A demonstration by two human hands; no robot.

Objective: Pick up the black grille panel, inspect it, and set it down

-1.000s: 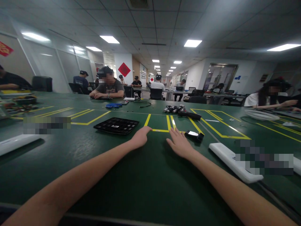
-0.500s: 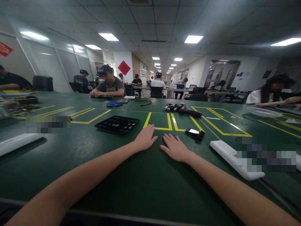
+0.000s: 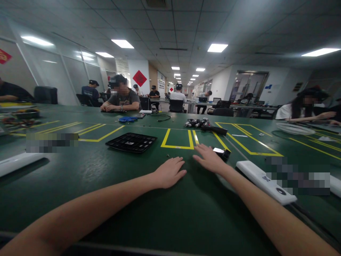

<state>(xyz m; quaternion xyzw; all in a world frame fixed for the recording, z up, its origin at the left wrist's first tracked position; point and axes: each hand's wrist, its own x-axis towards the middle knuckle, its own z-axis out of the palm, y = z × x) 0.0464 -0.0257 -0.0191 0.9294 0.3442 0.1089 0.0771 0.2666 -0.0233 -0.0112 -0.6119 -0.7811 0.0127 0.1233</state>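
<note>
Black plastic device (image 3: 226, 154) could get knocked if the adjacent right hand (image 3: 210, 160) sweeps sideways, its grip wide and apparently empty, like the left hand (image 3: 168, 173).

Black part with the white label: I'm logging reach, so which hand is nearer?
Right: the right hand partly hides the black part; the left hand is farther off, to its left.

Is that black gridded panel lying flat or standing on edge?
Lying flat: the black panel rests on the green table with its gridded side facing up.
</note>
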